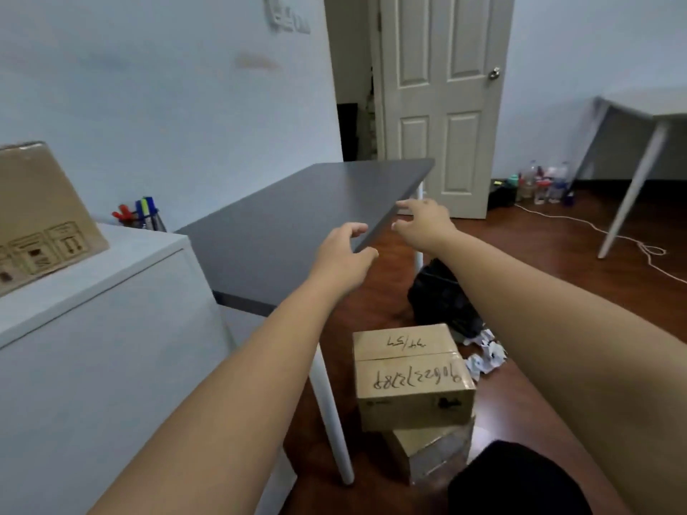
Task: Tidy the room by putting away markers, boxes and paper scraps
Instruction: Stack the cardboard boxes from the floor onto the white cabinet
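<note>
Head view: two cardboard boxes on the wood floor (557, 276), beside the white leg of the grey bench (297, 213). Upper box (410, 373) has handwritten digits on its top; it sits stacked on a lower box (427, 453), which is turned at an angle. Paper scraps (485, 356), crumpled white, lie on the floor just right of the upper box, near a black bag (442, 299). Markers (139, 213) stand upright in a holder at far left, between the white cabinet (93, 291) and the wall; red, blue and yellow caps visible. Third box (41, 213) rests on the cabinet top, tilted in this view, with printed handling symbols on its side.

Left hand (344, 254) extended over the bench's near edge, fingers relaxed and slightly curled, holding nothing. Right hand (423, 223) extended just beyond the same edge, fingers spread, also empty. Cannot tell whether either touches the bench. Hands apart from each other and well apart from boxes, scraps and markers.

Background: white panelled door (442, 98) ajar, a second white table (647, 105) at right, bottles (542, 184) on the floor by the wall, a white cable (594, 226) trailing across the floor
</note>
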The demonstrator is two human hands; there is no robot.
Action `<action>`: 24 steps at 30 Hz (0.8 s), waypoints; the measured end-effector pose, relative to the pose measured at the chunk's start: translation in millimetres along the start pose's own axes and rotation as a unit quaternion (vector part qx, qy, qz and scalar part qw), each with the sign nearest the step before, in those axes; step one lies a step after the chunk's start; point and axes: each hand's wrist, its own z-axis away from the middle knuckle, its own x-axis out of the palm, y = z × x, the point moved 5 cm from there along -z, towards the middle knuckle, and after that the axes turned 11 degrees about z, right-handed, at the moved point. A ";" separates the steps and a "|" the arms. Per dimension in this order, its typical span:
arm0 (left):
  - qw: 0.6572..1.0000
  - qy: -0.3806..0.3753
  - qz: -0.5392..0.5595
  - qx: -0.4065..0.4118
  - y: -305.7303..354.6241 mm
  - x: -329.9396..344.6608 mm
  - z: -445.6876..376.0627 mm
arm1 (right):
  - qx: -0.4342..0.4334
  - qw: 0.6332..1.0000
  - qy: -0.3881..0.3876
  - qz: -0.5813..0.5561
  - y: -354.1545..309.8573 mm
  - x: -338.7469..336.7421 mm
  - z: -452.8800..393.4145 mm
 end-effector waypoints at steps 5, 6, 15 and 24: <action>0.993 -0.077 -0.013 -0.084 -52.6 85.5 -11.9 | 0.111 0.990 -0.085 0.004 112.0 41.4 9.7; 0.991 -0.085 -0.005 -0.107 -67.6 98.1 -11.6 | 0.128 0.986 -0.104 -0.001 130.3 51.5 12.1; 0.954 -0.085 -0.021 -0.286 -193.0 156.4 -3.3 | 0.220 0.946 -0.232 -0.054 238.8 159.9 33.6; 0.906 -0.051 0.061 -0.416 -260.2 250.4 24.2 | 0.207 0.931 -0.298 -0.051 295.0 232.0 -3.8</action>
